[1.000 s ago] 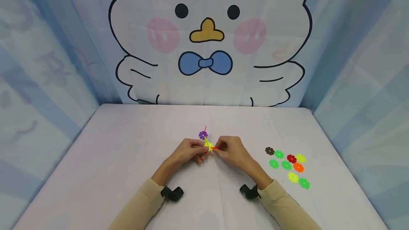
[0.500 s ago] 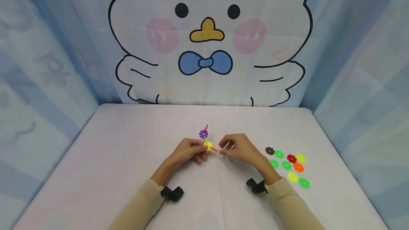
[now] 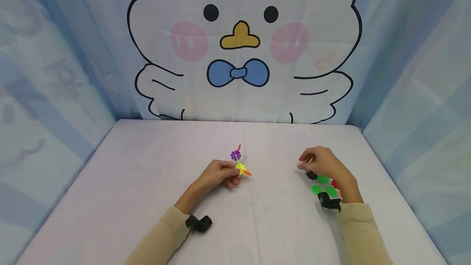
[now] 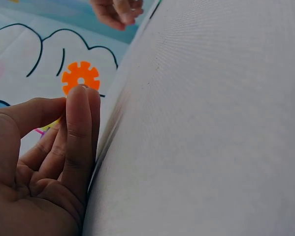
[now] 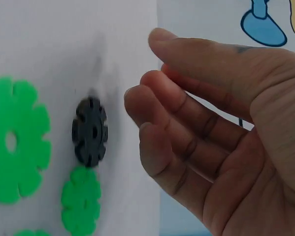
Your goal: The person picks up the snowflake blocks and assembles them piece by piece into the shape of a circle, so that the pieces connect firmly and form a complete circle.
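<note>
The left hand point(image 3: 219, 174) pinches a yellow notched disc point(image 3: 241, 168) between thumb and fingers. Joined to that disc are an orange disc point(image 3: 247, 172), seen nearly edge-on, and a chain with a purple disc point(image 3: 236, 155) and a pink one point(image 3: 239, 147) beyond it. In the left wrist view the orange disc point(image 4: 81, 77) rises past the fingertips. Over the loose discs hovers the right hand point(image 3: 325, 163), fingers loosely bent and holding nothing. The right wrist view shows a dark disc point(image 5: 90, 132) and green discs point(image 5: 81, 201) beside the right hand point(image 5: 211, 113), not touched.
Loose green discs point(image 3: 316, 190) and a red disc point(image 3: 335, 184) lie on the right of the white table point(image 3: 147, 216), partly covered by the right hand and wrist. A curtain with a cartoon figure point(image 3: 239, 105) stands behind the table.
The right hand has let go of the orange disc and moved right, to above the loose discs. The left hand keeps its pinch on the joined discs, nearly unmoved.
</note>
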The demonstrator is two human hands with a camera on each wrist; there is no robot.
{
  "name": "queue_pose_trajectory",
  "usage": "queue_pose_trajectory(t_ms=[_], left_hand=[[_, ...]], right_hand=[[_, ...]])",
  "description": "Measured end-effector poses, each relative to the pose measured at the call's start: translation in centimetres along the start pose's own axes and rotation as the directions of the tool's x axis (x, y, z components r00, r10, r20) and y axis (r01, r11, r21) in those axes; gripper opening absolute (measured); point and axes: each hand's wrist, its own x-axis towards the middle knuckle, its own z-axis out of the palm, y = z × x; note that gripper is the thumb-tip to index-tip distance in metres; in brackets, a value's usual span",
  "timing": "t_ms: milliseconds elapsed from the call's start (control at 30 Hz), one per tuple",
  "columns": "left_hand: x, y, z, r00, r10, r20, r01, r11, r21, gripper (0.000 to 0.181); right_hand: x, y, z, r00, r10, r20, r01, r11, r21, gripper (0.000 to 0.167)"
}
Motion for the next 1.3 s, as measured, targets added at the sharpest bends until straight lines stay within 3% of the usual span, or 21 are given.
queue_pose_trajectory(t_ms=[300, 500, 1133, 1200, 1300], left_hand=[[0.0, 0.0, -0.1, 1.0, 0.002, 0.003, -0.002, 1.0, -0.006, 0.024], [0.1, -0.1, 0.0, 1.0, -0.003, 0.002, 0.003, 1.0, -0.004, 0.024], [0.0, 0.0, -0.1, 1.0, -0.011, 0.0, 0.011, 1.0, -0.009, 0.025], [0.0, 0.0, -0.1, 1.0, -0.013, 0.001, 0.013, 1.0, -0.011, 0.025], [0.0, 0.0, -0.1, 1.0, -0.014, -0.002, 0.014, 1.0, -0.007, 0.024]], right_hand=[[-1.6, 2.4, -1.4, 0.982, 0.157, 0.106, -0.151, 0.986, -0.064, 0.038], [-1.6, 3.1, -1.2, 0.974, 0.188, 0.13, -0.184, 0.982, -0.037, 0.032], [-1.4, 3.2, -0.9, 0.988, 0.111, 0.107, -0.112, 0.994, 0.001, 0.029], [-1.3, 3.1, -0.8, 0.989, 0.099, 0.113, -0.104, 0.994, 0.037, 0.027], [-1.0, 2.6, -0.5, 0.989, 0.08, 0.125, -0.1, 0.981, 0.167, 0.023]])
